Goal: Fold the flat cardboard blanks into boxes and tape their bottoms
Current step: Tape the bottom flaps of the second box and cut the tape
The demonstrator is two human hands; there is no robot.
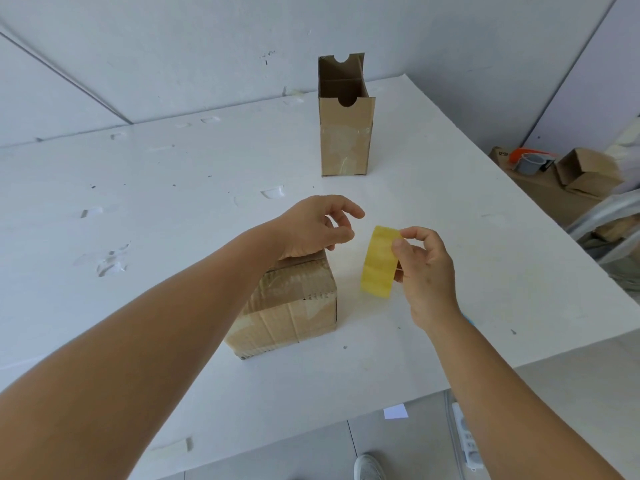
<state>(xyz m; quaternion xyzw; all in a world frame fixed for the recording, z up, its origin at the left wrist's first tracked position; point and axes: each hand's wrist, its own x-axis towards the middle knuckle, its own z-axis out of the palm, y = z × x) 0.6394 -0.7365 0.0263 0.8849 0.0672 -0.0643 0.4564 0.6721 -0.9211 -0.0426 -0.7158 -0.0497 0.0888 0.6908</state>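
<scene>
Two boxes stand on the desk (138, 202): one (346, 133) upright toward the far edge, one (291, 306) bottom-up near the front, ready for taping. Our right hand (426, 271) pinches the tape roll (377, 261) beside it; our left hand (311, 226), fingers loose, rests on it, probably seeking the tape end.

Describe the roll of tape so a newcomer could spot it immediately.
Start at the white table, then find the near cardboard box. Just right of it, the right hand pinches the roll of tape: the only translucent yellow ring among brown cardboard.
</scene>
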